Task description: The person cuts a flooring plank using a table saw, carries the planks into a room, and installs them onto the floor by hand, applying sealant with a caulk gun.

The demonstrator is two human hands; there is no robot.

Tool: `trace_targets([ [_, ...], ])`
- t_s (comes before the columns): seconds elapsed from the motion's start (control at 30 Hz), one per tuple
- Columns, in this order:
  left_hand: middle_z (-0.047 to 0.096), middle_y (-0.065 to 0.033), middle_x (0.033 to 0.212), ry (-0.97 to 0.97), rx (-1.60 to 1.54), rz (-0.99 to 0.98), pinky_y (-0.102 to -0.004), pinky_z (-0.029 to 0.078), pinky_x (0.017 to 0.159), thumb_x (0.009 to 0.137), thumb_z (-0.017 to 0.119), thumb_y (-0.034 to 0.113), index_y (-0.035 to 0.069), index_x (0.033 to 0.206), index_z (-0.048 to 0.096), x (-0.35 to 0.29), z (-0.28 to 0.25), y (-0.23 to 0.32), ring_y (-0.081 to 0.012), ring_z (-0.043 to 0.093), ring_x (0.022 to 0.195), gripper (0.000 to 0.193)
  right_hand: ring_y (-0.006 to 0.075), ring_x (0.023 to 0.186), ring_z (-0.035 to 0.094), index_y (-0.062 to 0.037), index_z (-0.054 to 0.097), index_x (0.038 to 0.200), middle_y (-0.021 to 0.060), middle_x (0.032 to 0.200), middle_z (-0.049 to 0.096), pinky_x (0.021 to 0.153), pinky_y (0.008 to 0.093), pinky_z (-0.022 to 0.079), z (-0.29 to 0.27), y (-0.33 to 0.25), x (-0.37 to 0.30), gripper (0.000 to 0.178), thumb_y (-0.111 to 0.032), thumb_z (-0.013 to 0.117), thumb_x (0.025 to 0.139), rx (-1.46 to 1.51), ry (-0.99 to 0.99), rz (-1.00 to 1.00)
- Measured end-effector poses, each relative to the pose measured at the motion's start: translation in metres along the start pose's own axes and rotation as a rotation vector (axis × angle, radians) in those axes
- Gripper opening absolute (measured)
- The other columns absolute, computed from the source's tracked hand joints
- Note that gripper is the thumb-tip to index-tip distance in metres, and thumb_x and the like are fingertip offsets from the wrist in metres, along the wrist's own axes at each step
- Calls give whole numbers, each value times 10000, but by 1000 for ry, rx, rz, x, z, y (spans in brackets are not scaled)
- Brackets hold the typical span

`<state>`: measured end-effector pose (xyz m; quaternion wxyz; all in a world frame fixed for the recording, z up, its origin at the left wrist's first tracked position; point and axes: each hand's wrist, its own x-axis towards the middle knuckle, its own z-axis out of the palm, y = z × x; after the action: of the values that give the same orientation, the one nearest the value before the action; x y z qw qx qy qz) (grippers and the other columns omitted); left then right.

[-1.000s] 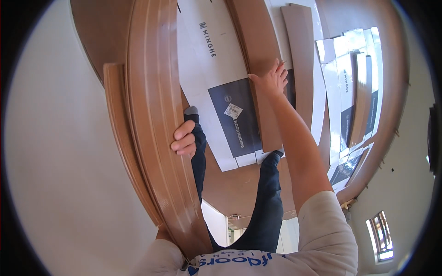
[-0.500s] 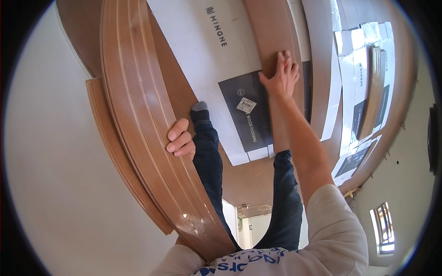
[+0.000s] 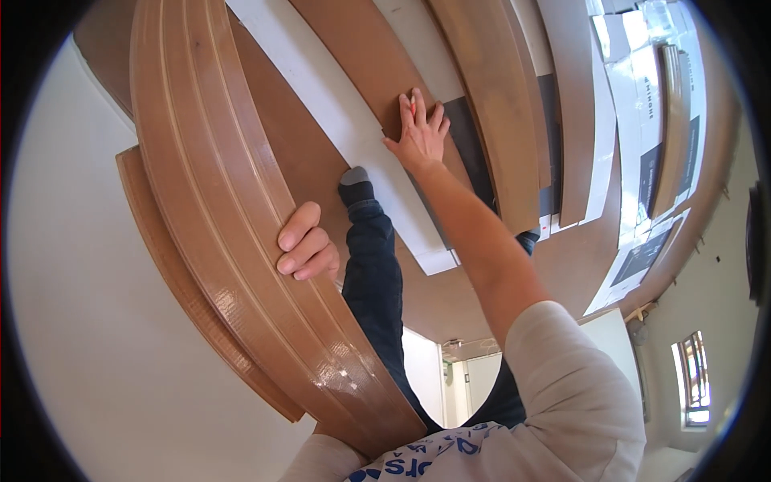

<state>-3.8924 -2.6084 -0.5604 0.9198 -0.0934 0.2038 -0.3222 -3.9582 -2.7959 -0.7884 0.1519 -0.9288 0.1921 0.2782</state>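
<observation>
While the head view shows the left hand (image 3: 309, 245) with fingers curled over the edge of a raised grooved plank (image 3: 209, 153), the right hand (image 3: 419, 145) rests spread, a small red object (image 3: 413, 106) between its fingers, on a flat plank (image 3: 353, 48) beneath them. Seemingly one plank is up; others (image 3: 490, 104) lie unheld right of those fingers.

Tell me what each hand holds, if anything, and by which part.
Left hand: grooved plank, by its right edge. Right hand, on a board: small red item between fingers, held part unclear.
</observation>
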Motion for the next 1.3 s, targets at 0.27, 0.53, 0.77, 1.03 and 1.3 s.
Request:
trace_targets([
  [0.27,546,-100,1014,70,6,40,-317,568,777,1061,513,206,-47,1098,598,0,7,-2,-193,676,884,270,369,1458,294,-157,332,1553,124,1637,276,1161,589,239,-65,85,23,912,-494,768,826,41,340,-196],
  [0.53,549,-99,1017,41,-37,-35,-317,564,776,1059,514,196,-53,1096,588,11,-3,-15,-184,670,877,263,489,1461,213,-163,230,1597,110,1677,172,1158,622,215,-70,142,38,1091,-589,796,768,-76,319,42],
  [0.77,540,-109,1020,70,10,-24,-301,559,765,1043,521,159,-61,1155,575,13,8,-20,-190,657,886,253,423,1335,368,-213,419,1493,78,1577,345,1049,593,359,-56,99,4,1002,-505,866,645,131,391,-36],
  [1.03,532,-101,1005,176,76,35,-290,542,743,1048,503,122,-65,1022,573,13,14,-45,-179,644,846,202,475,1384,313,-207,423,1503,102,1590,322,1091,624,296,9,29,-59,993,-495,854,657,284,231,13],
  [1.3,549,-107,951,118,1,-34,-311,548,819,1046,516,128,-48,1009,571,-7,-2,-21,-166,634,855,189,420,1440,288,-100,329,1544,160,1611,276,1172,553,240,-1,28,-36,952,-446,797,791,312,121,52],
])
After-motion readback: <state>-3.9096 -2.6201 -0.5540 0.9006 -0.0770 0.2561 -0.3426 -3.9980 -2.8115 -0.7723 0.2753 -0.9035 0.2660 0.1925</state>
